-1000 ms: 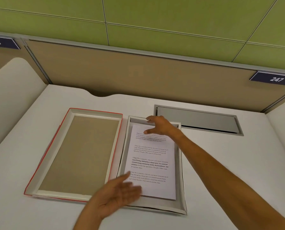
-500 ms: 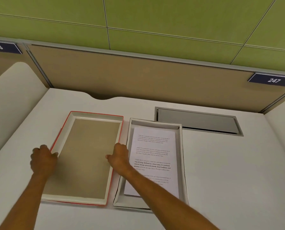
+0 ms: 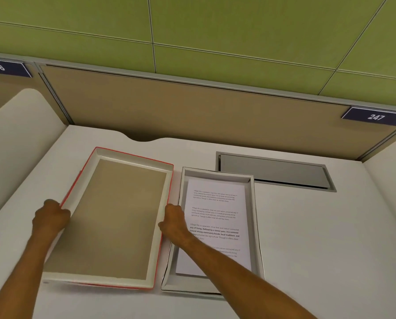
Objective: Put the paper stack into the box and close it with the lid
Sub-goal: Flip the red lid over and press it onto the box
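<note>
A white desk [image 3: 319,238] sits in a cubicle with tan partition panels and a green wall behind; take the box [image 3: 258,226] as the landmark. Well left of the box, the left hand [image 3: 50,217] is closed on the outer long edge of the lid [image 3: 114,217], fingers curled over the red rim. The lid lies open side up just left of the box, its brown inside showing and its far end seemingly raised a little off the desk. Between lid and box, the right hand [image 3: 175,223] is closed on the lid's inner long edge, its forearm crossing the box's near end. Gripping both long edges likely keeps so wide and shallow a piece steady for lifting and turning over, since it has to face down to close the box. Inside the box the paper stack [image 3: 217,217] lies flat, printed side up, so that part of the task looks done. Behind and right of the box, a grey cable hatch [image 3: 273,171] is set in the desk.
</note>
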The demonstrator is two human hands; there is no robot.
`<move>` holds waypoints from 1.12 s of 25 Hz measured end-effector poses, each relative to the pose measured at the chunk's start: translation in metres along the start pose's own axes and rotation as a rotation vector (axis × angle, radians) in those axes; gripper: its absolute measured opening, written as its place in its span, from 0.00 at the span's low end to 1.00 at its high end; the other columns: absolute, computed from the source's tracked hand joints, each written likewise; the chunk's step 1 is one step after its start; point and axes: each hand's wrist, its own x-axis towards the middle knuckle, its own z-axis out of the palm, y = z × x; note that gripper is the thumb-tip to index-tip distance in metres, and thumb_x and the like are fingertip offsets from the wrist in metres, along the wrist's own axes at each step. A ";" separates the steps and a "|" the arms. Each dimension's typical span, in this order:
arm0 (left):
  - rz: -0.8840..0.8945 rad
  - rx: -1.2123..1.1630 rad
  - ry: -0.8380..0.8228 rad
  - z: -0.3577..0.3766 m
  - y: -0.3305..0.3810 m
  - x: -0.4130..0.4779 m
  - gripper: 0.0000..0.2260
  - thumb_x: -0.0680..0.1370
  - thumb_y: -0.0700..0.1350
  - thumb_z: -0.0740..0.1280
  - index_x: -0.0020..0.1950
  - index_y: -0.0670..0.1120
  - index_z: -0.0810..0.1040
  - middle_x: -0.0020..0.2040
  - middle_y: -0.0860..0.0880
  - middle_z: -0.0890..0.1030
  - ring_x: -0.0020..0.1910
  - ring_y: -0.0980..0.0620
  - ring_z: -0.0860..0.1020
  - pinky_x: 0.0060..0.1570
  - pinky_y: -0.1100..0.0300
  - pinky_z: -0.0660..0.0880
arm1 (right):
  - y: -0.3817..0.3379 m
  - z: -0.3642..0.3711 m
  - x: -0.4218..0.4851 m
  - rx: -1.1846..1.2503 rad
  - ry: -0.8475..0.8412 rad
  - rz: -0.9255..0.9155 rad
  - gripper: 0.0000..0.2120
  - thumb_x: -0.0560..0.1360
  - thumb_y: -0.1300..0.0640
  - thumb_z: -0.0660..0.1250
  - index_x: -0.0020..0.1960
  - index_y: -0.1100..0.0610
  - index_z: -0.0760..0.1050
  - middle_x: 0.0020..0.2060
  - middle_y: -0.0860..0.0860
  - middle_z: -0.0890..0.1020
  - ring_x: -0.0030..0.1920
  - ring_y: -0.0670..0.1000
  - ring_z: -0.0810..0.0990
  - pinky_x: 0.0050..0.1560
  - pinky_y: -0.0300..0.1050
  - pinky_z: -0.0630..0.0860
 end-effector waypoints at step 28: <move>0.244 -0.576 -0.501 -0.021 0.107 -0.134 0.17 0.76 0.56 0.64 0.50 0.42 0.77 0.54 0.36 0.81 0.44 0.43 0.80 0.46 0.49 0.76 | -0.097 -0.114 -0.064 1.025 -0.106 -0.021 0.12 0.78 0.63 0.66 0.60 0.69 0.76 0.62 0.61 0.80 0.60 0.60 0.82 0.51 0.46 0.80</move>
